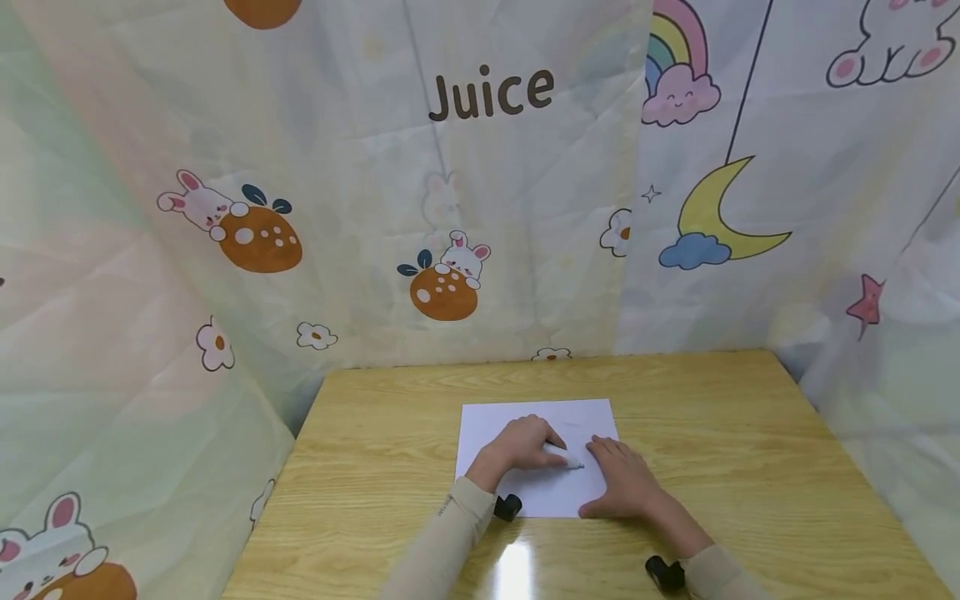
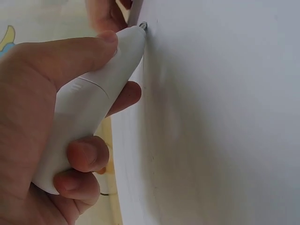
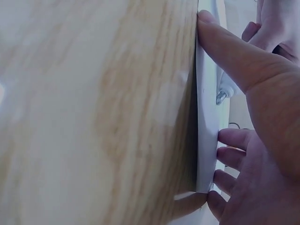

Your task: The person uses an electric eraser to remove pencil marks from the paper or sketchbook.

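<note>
A white sheet of paper (image 1: pixel 543 500) lies on the wooden table. My left hand (image 1: pixel 521 443) grips a chunky white pen-shaped tool (image 2: pixel 77 117) with a short metal tip. In the left wrist view the thumb lies along its upper side and the fingers curl around its body. The tip points toward my right hand and is right at the paper's surface. My right hand (image 1: pixel 626 483) rests spread over the right part of the sheet, thumb at the near edge and fingertips (image 3: pixel 225 180) on the paper. In the right wrist view, a dark shadow runs beneath the paper's edge.
The wooden table (image 1: pixel 375 467) extends around the sheet. Behind and beside it hangs a printed cloth (image 1: pixel 525 208) with rabbits, a moon and a rainbow. Black wrist camera parts (image 1: pixel 665 575) sit by both wrists. Light glares off the table's near side.
</note>
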The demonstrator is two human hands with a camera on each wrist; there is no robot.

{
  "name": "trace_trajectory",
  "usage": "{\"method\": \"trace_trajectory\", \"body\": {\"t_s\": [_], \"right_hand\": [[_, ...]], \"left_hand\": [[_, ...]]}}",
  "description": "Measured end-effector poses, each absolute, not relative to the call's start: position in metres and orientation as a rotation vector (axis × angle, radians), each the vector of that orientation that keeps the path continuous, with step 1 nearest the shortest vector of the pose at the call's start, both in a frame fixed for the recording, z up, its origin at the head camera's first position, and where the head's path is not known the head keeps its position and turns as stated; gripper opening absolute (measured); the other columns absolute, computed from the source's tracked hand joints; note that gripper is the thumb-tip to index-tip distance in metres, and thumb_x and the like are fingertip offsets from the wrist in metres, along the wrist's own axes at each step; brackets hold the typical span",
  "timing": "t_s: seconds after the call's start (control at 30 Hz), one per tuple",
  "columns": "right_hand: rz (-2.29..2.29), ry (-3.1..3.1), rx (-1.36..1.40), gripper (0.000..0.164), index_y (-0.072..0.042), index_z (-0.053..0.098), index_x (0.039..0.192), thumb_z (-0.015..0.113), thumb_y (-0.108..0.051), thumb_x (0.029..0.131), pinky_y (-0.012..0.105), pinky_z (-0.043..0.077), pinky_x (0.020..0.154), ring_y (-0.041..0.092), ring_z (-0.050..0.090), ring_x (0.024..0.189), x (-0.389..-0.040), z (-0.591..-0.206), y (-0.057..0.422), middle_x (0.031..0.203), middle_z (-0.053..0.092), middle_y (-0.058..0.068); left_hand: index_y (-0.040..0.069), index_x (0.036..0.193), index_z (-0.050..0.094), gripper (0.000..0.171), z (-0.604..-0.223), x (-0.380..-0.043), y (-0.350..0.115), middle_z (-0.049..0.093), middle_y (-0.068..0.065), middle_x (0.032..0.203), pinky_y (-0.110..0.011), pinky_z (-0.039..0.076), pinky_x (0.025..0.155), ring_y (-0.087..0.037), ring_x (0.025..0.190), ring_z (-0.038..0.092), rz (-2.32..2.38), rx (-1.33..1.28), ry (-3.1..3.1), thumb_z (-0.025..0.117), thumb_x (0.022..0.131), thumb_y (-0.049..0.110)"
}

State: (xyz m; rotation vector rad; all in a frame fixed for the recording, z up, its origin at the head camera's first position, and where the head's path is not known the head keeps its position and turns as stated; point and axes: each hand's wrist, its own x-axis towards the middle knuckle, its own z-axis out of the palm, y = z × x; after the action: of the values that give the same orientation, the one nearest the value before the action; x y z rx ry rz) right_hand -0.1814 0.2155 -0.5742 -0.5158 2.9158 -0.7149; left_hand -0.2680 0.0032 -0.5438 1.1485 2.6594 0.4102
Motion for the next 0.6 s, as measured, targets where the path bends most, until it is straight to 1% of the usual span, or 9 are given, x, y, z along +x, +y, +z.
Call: {"method": "trace_trajectory", "body": {"t_s": [0.1,0.23,0.47,0.6], "right_hand": [[-0.703,2.914,-0.488,0.113,0.000,0.045,0.141,0.082,-0.067,0.058,0.064,0.028,0.100,0.044,0.034,0.132,-0.182,-0.574,0.216,0.146,0.039,0.022],[-0.696,2.905,-0.501,0.114,0.000,0.044,0.141,0.080,-0.069,0.058,0.065,0.029,0.100,0.045,0.034,0.132,-0.182,-0.575,0.216,0.146,0.039,0.023],[-0.658,2.940,-0.530,0.113,0.000,0.046,0.139,0.079,-0.071,0.057,0.064,0.032,0.097,0.045,0.036,0.130,-0.183,-0.580,0.219,0.144,0.041,0.023],[-0.637,2.932,-0.532,0.115,-0.001,0.045,0.141,0.077,-0.074,0.058,0.064,0.031,0.098,0.044,0.035,0.131,-0.186,-0.580,0.219,0.145,0.040,0.022]], "left_hand": [[0.028,0.102,0.078,0.026,-0.543,-0.265,0.006,0.069,0.020,0.093,-0.020,0.047,0.072,0.004,0.086,0.058,0.420,1.131,2.659,0.073,0.085,0.046],[0.029,0.101,0.078,0.025,-0.545,-0.263,0.007,0.069,0.020,0.091,-0.019,0.046,0.070,0.003,0.081,0.057,0.413,1.076,2.682,0.074,0.084,0.046],[0.030,0.102,0.078,0.027,-0.552,-0.263,0.006,0.069,0.021,0.091,-0.018,0.047,0.069,0.004,0.081,0.058,0.427,1.145,2.722,0.071,0.085,0.049],[0.027,0.100,0.079,0.026,-0.550,-0.263,-0.004,0.069,0.020,0.089,-0.019,0.047,0.067,0.004,0.078,0.057,0.523,1.053,2.736,0.073,0.084,0.046]]}}
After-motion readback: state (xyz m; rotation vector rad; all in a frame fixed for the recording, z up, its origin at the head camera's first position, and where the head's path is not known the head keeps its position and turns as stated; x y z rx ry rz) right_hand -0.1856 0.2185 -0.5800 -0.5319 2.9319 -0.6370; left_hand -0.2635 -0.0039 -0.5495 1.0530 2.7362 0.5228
